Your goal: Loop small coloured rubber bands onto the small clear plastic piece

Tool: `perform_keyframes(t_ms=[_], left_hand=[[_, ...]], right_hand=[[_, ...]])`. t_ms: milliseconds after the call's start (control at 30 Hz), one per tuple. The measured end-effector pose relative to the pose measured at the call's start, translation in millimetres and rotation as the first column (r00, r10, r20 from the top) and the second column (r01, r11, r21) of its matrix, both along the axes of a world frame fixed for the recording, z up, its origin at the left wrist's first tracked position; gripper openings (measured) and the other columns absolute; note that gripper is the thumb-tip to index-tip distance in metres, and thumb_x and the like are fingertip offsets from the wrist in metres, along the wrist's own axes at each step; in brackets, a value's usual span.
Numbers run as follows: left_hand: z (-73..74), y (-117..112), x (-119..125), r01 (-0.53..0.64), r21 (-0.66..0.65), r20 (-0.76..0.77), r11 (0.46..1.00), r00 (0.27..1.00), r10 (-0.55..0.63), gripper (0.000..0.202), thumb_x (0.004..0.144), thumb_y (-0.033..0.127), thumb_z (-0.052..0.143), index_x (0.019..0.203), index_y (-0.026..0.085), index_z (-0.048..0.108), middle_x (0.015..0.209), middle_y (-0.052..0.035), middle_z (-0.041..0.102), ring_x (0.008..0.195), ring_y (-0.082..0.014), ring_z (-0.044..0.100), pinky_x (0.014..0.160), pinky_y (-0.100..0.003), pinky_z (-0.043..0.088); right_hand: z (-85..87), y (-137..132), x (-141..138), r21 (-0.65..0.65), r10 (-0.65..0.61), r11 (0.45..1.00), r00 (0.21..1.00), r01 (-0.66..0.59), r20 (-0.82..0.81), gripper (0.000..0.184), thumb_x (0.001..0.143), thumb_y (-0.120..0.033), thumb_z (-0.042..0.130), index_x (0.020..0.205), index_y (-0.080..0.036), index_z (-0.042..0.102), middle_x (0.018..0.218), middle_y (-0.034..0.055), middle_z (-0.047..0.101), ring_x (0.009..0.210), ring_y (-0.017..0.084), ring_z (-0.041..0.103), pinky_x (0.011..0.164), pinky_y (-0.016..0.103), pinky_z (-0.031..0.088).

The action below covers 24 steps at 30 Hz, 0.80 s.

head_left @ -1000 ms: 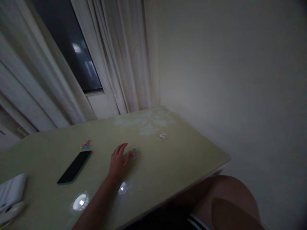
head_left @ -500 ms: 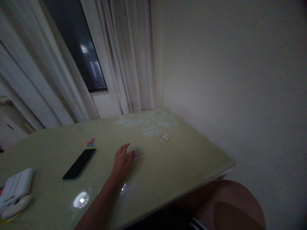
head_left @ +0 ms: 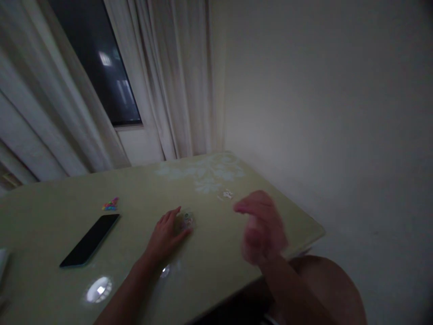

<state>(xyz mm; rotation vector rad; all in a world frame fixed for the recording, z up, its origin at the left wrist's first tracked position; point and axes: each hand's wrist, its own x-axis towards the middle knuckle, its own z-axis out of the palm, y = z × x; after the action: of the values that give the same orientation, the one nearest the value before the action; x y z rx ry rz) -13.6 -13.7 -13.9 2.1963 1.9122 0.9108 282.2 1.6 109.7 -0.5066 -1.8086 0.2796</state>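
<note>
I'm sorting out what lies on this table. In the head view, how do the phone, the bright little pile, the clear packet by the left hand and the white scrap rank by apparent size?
1. Phone, by far.
2. Clear packet at the left hand.
3. Bright pile and white scrap: both tiny and blurred, the scrap farther off, so I can't rank them.

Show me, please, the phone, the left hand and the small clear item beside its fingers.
phone (head_left: 89,240), head view, middle of screen.
left hand (head_left: 164,234), head view, back of hand.
small clear item (head_left: 187,220), head view, its centre.
</note>
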Motion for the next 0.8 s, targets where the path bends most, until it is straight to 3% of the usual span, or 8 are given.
perform_keyframes(t_ms=[100, 267, 500, 633, 733, 800], left_hand=[[0.6, -2, 0, 0.018, 0.02, 0.002, 1.0, 1.0, -0.018, 0.074, 0.091, 0.057, 0.07, 0.152, 0.021, 0.048, 0.14, -0.015, 0.066, 0.129, -0.0355, 0.061, 0.109, -0.054, 0.05], [-2.3, -3, -1, 0.034, 0.031, -0.013, 0.999, 0.999, -0.033, 0.071, 0.091, 0.055, 0.07, 0.151, 0.023, 0.049, 0.141, -0.013, 0.066, 0.129, -0.0349, 0.062, 0.109, -0.054, 0.05], [-5.6, -1, -1, 0.057, 0.007, 0.024, 0.998, 0.998, -0.057, 0.073, 0.088, 0.05, 0.075, 0.151, 0.024, 0.049, 0.143, -0.0126, 0.066, 0.131, -0.0348, 0.061, 0.112, -0.054, 0.049], [-4.8, 2, -1, 0.102, -0.008, 0.073, 0.995, 0.992, -0.102, 0.068, 0.087, 0.045, 0.078, 0.147, 0.025, 0.053, 0.144, -0.0133, 0.065, 0.132, -0.0341, 0.062, 0.113, -0.053, 0.049], [-4.2, 3, -1, 0.115, 0.016, 0.094, 0.993, 0.989, -0.116, 0.064, 0.085, 0.045, 0.079, 0.143, 0.027, 0.057, 0.142, -0.0139, 0.067, 0.13, -0.0351, 0.064, 0.112, -0.055, 0.05], [-3.4, 3, 0, 0.11, 0.026, 0.09, 0.994, 0.99, -0.111, 0.064, 0.084, 0.046, 0.08, 0.142, 0.027, 0.059, 0.142, -0.0138, 0.068, 0.129, -0.0356, 0.065, 0.11, -0.055, 0.051]], right_hand=[[-23.4, 22, -22, -0.048, 0.021, 0.999, 1.0, -0.022, -0.022, 0.032, 0.109, -0.04, 0.047, 0.099, -0.022, 0.072, 0.078, 0.0045, 0.067, 0.073, 0.02, 0.062, 0.076, 0.038, 0.051], [-71.7, 40, -48, -0.353, 0.107, 0.934, 0.985, -0.052, 0.138, 0.037, 0.108, -0.045, 0.047, 0.091, -0.02, 0.07, 0.079, 0.0033, 0.067, 0.071, 0.016, 0.06, 0.069, 0.028, 0.045], [-96.9, 43, -44, -0.425, 0.1, 0.904, 0.951, 0.036, 0.294, 0.035, 0.107, -0.041, 0.049, 0.087, -0.02, 0.069, 0.083, 0.0047, 0.069, 0.076, 0.017, 0.061, 0.073, 0.029, 0.044], [-94.3, 45, -45, -0.418, 0.046, 0.908, 0.982, 0.034, 0.181, 0.034, 0.109, -0.036, 0.044, 0.096, -0.02, 0.071, 0.083, 0.0053, 0.069, 0.076, 0.018, 0.064, 0.073, 0.03, 0.048], [-72.2, 36, -39, -0.287, -0.085, 0.954, 0.996, 0.089, 0.024, 0.031, 0.111, -0.036, 0.043, 0.114, -0.021, 0.07, 0.095, 0.0078, 0.071, 0.083, 0.018, 0.067, 0.078, 0.031, 0.054], [-54.2, 27, -33, -0.198, -0.116, 0.973, 0.993, 0.119, 0.023, 0.026, 0.109, -0.038, 0.051, 0.122, -0.022, 0.068, 0.116, 0.0101, 0.07, 0.097, 0.02, 0.068, 0.086, 0.036, 0.058]])
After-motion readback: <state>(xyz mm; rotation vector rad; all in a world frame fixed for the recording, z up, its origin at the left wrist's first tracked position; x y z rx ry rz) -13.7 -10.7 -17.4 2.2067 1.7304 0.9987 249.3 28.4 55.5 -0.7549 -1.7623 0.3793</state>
